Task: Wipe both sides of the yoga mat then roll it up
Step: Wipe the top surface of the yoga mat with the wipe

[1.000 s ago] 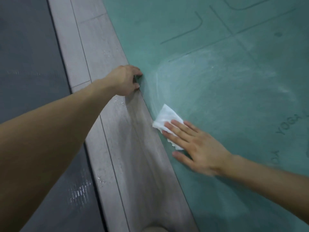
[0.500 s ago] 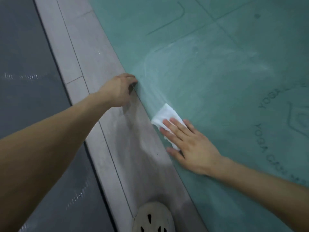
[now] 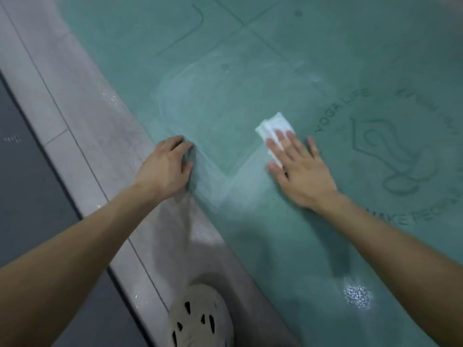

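The yoga mat [image 3: 250,58], of teal colour, lies flat on the floor and fills the picture from 12 o'clock down to 5 o'clock; its long edge runs diagonally from 11 o'clock to 6 o'clock. The left hand [image 3: 165,169] is a little toward 9 o'clock from the centre, exactly on this edge. Its fingers are bent, with the tips and the thumb on the mat, but I cannot tell if they pinch the edge or only press on it. The right hand [image 3: 300,169] is toward 3 o'clock from the centre, flat on the mat with straight, spread fingers. Under its fingertips it presses a folded white cloth [image 3: 275,125], which comes out toward 11 o'clock from the hand. Pale wet streaks [image 3: 225,108] are on the mat between and above the two hands. A printed logo [image 3: 390,151] with round lettering is at 3 o'clock, just beside the right hand. Along the mat's edge is a strip of light grey floor tiles [image 3: 82,108], and beyond it, at 8 o'clock, a dark grey surface [image 3: 25,196]. A cream shoe [image 3: 200,319] with holes is at 6 o'clock on the tiles. A small bright spot [image 3: 357,295] is on the mat at 5 o'clock.
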Demonstrator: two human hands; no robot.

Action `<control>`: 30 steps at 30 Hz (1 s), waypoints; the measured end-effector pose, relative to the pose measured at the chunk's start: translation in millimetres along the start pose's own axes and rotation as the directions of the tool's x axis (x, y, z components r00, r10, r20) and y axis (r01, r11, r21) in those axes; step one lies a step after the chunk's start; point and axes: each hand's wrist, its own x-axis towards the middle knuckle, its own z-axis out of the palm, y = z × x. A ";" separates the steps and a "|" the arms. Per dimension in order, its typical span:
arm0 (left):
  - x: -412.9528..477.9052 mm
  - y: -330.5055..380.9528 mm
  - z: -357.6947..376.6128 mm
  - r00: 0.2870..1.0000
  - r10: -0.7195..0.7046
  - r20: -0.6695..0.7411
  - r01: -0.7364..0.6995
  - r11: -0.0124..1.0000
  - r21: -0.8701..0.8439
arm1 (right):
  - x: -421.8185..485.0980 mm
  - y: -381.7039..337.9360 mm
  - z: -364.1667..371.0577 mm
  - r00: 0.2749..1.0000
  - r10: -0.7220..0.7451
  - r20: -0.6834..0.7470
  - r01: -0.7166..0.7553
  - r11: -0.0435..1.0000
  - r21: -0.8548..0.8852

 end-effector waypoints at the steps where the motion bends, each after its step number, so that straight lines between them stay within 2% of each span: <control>1: -0.8 0.2 -1.4 1.000 0.012 0.013 -0.013 1.000 0.022 | 18.1 24.2 -5.3 0.991 0.132 -0.014 -0.132 0.991 -0.004; 3: -0.7 0.0 -5.4 0.999 0.026 0.045 -0.028 0.999 0.044 | 33.9 32.5 -8.8 0.962 0.273 -0.004 -0.273 0.961 0.042; 4: -0.3 1.7 -7.3 0.998 0.022 0.055 -0.024 0.999 0.046 | 30.3 12.5 -4.7 0.970 0.244 0.005 -0.244 0.967 0.067; 5: 0.2 3.8 -8.4 0.998 0.017 0.053 -0.019 0.999 0.046 | 18.9 -19.8 1.9 0.994 0.108 0.007 -0.108 0.991 0.073; 6: 1.6 5.3 -8.6 0.999 0.013 0.044 -0.015 0.999 0.049 | -0.2 -55.5 10.4 0.994 -0.103 0.028 0.100 0.992 0.077; 7: 2.1 6.1 -7.9 0.999 0.007 0.037 -0.009 0.999 0.052 | -21.7 -84.6 16.6 0.948 -0.312 0.062 0.307 0.948 0.083; 8: 1.5 6.4 -7.4 0.999 -0.004 0.033 0.002 0.999 0.052 | -34.1 -97.2 19.6 0.894 -0.440 0.088 0.435 0.897 0.075; 9: 0.3 6.0 -6.7 0.999 -0.016 0.039 0.013 0.999 0.051 | -30.9 -90.3 18.8 0.873 -0.483 0.069 0.480 0.876 0.049; 10: -0.9 5.6 -6.2 0.998 -0.025 0.056 0.022 0.998 0.057 | -15.8 -68.1 15.8 0.904 -0.426 0.030 0.425 0.905 0.025; 12: -1.9 4.1 -7.1 0.995 -0.027 0.100 0.019 0.997 0.073 | 22.1 -3.5 2.9 0.996 -0.073 -0.054 0.073 0.997 0.000; 14: 0.0 4.3 -10.6 0.990 -0.026 0.139 0.014 0.996 0.086 | 47.9 50.0 -16.7 0.959 0.283 -0.018 -0.283 0.959 -0.005; 15: 1.1 6.6 -12.5 0.988 -0.027 0.150 0.013 0.996 0.089 | 50.1 52.2 -20.2 0.933 0.361 -0.005 -0.361 0.932 0.024; 16: 2.1 9.0 -14.1 0.988 -0.034 0.152 0.020 0.996 0.089 | 46.9 34.6 -18.7 0.936 0.351 0.003 -0.351 0.935 0.042; 17: 2.5 11.9 -14.7 0.988 -0.044 0.149 0.031 0.996 0.089 | 38.9 2.9 -12.0 0.973 0.229 0.006 -0.229 0.973 0.036; 18: 2.5 15.1 -14.6 0.988 -0.050 0.144 0.037 0.995 0.092 | 24.9 -34.4 -2.9 1.000 0.020 0.023 -0.021 0.999 0.036; 19: 2.0 17.7 -13.3 0.989 -0.052 0.137 0.040 0.995 0.095 | 7.7 -66.9 8.7 0.973 -0.226 0.051 0.223 0.973 0.052; 20: 0.8 18.9 -11.2 0.990 -0.055 0.128 0.043 0.994 0.097 | -5.9 -85.5 18.2 0.910 -0.407 0.083 0.404 0.914 0.044; 21: -0.9 19.6 -9.5 0.990 -0.063 0.128 0.051 0.994 0.097 | -7.0 -84.6 21.6 0.867 -0.492 0.082 0.493 0.870 0.008; 22: -2.1 20.1 -8.8 0.988 -0.068 0.140 0.053 0.993 0.103 | 5.1 -65.3 18.9 0.880 -0.473 0.037 0.474 0.880 -0.023; 23: -2.4 19.0 -8.5 0.985 -0.067 0.158 0.049 0.992 0.118 | 22.9 -36.1 13.2 0.941 -0.338 -0.038 0.337 0.941 -0.018; 24: -1.8 15.9 -8.3 0.981 -0.066 0.181 0.041 0.990 0.135 | 41.7 -1.9 3.2 0.989 -0.122 -0.084 0.124 0.992 0.019; 25: -1.3 12.5 -9.5 0.977 -0.064 0.202 0.035 0.989 0.146 | 58.6 31.3 -11.5 0.992 0.103 -0.077 -0.102 0.995 0.024; 26: -0.5 10.0 -10.4 0.976 -0.051 0.213 0.020 0.990 0.143 | 70.2 56.3 -22.8 0.960 0.277 -0.024 -0.277 0.961 0.027; 27: 0.2 9.7 -10.8 0.978 -0.027 0.207 0.000 0.992 0.128 | 73.8 67.4 -27.4 0.923 0.386 -0.005 -0.385 0.922 0.044; 28: 0.4 12.8 -10.7 0.982 -0.011 0.187 -0.010 0.994 0.107 | 71.0 61.5 -27.0 0.907 0.420 -0.016 -0.419 0.906 0.065; 29: 0.9 18.5 -9.5 0.987 -0.002 0.159 -0.012 0.996 0.089 | 61.7 38.5 -22.2 0.930 0.366 -0.022 -0.364 0.929 0.059; 30: 2.1 25.2 -7.4 0.992 0.007 0.126 -0.017 0.997 0.078 | 47.3 6.0 -13.0 0.975 0.223 -0.017 -0.222 0.974 0.041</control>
